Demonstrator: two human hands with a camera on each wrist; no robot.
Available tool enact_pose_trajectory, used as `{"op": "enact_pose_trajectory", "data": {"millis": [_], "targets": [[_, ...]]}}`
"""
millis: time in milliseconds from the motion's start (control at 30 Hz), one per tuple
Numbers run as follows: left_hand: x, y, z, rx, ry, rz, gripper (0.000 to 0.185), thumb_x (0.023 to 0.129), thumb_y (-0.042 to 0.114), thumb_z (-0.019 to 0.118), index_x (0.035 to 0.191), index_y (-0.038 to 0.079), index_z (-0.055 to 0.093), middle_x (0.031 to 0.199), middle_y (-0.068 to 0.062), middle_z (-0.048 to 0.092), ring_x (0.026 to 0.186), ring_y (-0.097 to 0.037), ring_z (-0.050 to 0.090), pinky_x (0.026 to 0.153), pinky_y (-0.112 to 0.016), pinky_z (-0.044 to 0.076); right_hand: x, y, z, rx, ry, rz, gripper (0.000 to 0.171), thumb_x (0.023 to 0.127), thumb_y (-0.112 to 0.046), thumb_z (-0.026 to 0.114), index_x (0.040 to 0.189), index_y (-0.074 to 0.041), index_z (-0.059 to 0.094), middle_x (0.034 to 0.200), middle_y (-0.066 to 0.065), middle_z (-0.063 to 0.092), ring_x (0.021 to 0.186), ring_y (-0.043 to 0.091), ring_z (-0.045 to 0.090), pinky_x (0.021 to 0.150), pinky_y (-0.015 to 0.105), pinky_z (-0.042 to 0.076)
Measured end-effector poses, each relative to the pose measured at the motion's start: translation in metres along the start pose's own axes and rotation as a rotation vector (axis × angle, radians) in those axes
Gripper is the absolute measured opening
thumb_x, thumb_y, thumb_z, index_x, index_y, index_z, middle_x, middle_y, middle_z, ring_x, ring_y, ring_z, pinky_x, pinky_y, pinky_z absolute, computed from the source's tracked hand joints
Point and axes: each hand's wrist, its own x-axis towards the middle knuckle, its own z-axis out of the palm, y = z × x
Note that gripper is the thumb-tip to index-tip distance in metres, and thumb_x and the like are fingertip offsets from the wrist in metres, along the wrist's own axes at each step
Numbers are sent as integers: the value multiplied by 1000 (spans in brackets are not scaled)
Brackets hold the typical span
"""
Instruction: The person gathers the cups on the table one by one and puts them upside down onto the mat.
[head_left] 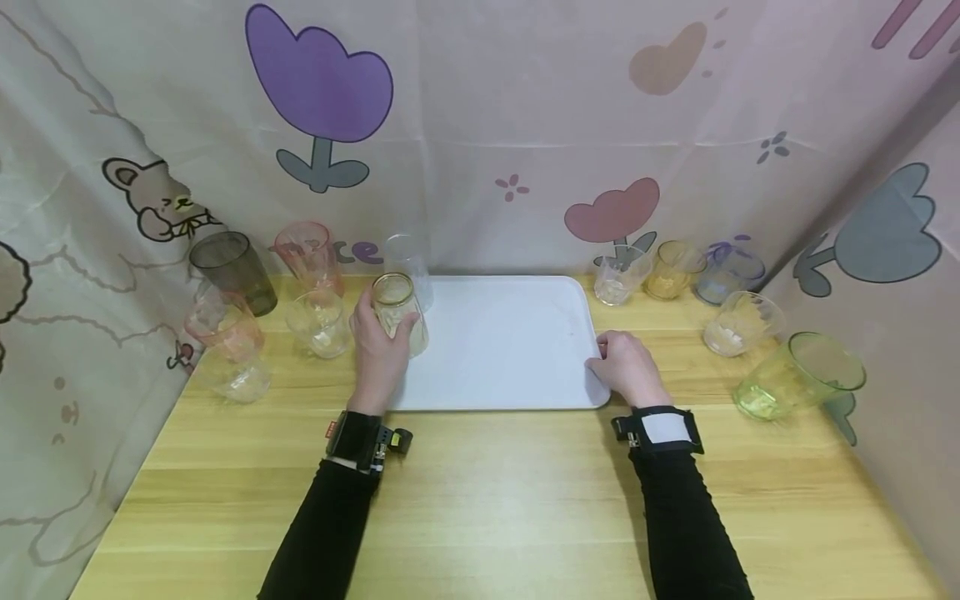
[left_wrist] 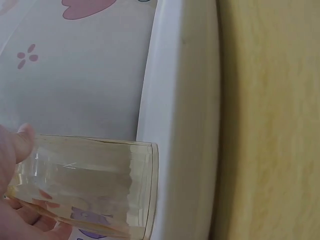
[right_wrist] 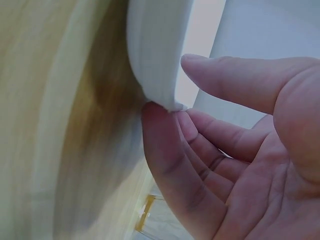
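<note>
Two hands, one smooth white tray (head_left: 510, 367) on the wood-grain counter (head_left: 487, 500).
Left hand (head_left: 378, 350) wraps a clear gold-rimmed glass (head_left: 397, 312) over the tray's left edge; right hand (head_left: 628, 367), fingers loosely curled, touches its rounded corner.

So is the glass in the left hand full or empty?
Empty: the yellowish glass gripped by the left hand is see-through with nothing inside.
</note>
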Motion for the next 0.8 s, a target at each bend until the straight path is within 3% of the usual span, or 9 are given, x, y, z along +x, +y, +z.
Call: {"op": "enact_pose_trajectory", "data": {"millis": [433, 567, 800], "targets": [[-2, 0, -3, -4, 13, 42, 92, 94, 31, 78, 161, 5, 21, 158, -23, 32, 147, -37, 32, 123, -54, 27, 0, 2, 2, -1, 1, 2, 38, 94, -14, 71, 122, 11, 65, 96, 19, 65, 87, 32, 61, 74, 41, 50], [-1, 3, -1, -3, 74, 152, 91, 92, 31, 79, 159, 1, 24, 157, -22, 32, 147, -35, 30, 125, -51, 25, 0, 2, 3, -4, 2, 1, 43, 95, -20, 70, 125, 11, 64, 96, 18, 63, 89, 33, 59, 74, 42, 49], [-4, 14, 6, -22, 227, 459, 69, 96, 21, 65, 153, -5, 35, 153, -24, 36, 142, -35, 33, 121, -51, 27, -1, 0, 2, 11, 7, 4, 48, 98, -24, 66, 129, 12, 62, 117, 29, 65, 105, 40, 61, 89, 53, 52]]}}
